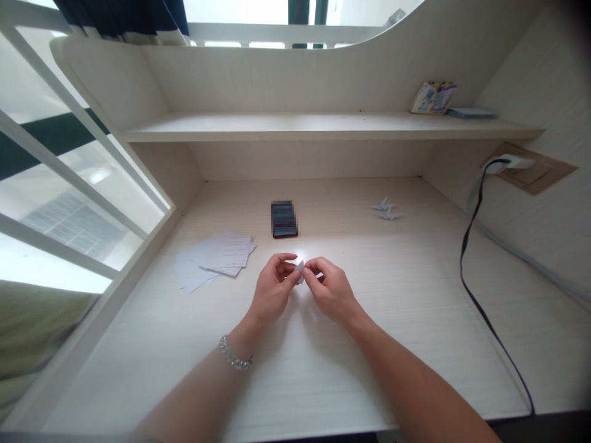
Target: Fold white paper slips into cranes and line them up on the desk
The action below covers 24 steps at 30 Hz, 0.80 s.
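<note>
Between my two hands, just above the middle of the desk, is a small folded piece of white paper [300, 269]. My left hand [276, 286] pinches its left side between thumb and fingers, and a clear beaded bracelet circles that wrist. On the other side my right hand [330, 289] grips the paper with thumb and forefinger. The fingertips hide part of the folds. Sheets of paper [226, 253] lie fanned out to the left, the top one with printed lines. Small folded paper cranes [388, 210] rest together at the back right.
Behind my hands lies a phone [284, 219], its screen blurred. A black cable [465, 271] runs from the wall socket [538, 169] down the desk's right side. Above the desk, a shelf [295, 128] carries a colourful packet [433, 97] and a flat bluish item [471, 113].
</note>
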Motion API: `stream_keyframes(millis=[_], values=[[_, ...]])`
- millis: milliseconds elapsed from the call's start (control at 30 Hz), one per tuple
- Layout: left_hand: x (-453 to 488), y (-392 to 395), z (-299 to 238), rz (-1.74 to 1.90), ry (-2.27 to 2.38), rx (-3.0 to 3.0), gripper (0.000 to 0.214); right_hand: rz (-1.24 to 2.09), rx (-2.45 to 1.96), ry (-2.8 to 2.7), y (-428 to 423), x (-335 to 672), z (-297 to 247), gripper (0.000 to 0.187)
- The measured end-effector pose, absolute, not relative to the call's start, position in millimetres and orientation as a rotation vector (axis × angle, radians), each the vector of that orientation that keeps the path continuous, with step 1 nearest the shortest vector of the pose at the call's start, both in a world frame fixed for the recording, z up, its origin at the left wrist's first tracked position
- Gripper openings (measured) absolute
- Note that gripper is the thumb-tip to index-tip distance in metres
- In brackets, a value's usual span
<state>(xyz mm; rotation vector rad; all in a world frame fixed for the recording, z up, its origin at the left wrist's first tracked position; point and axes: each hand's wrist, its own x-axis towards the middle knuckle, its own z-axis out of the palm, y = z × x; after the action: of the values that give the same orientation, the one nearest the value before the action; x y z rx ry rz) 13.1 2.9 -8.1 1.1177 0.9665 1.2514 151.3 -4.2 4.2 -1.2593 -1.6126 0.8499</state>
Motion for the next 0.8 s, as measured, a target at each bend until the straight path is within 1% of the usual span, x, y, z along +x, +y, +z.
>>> stream_keyframes(millis=[100, 300, 400, 600, 800], values=[[11, 4, -7, 1.232, 0.955, 1.093, 0.033, 0.923, -1.251, -1.549, -3, 152, 3, 0.018], [5, 7, -4, 1.133, 0.930, 1.050, 0.031, 1.265, -1.119, -1.264, 6, 157, -3, 0.025], [5, 7, -3, 1.100, 0.930, 1.051, 0.028, 1.374, -1.102, -1.181, 7, 158, -2, 0.027], [5, 8, -5, 1.100, 0.968, 1.164, 0.021, 1.466, -1.053, -1.096, 5, 157, 0, 0.026], [3, 6, -2, 1.088, 1.200, 1.443, 0.023, 1.432, -1.073, -1.075, 6, 156, -4, 0.027]])
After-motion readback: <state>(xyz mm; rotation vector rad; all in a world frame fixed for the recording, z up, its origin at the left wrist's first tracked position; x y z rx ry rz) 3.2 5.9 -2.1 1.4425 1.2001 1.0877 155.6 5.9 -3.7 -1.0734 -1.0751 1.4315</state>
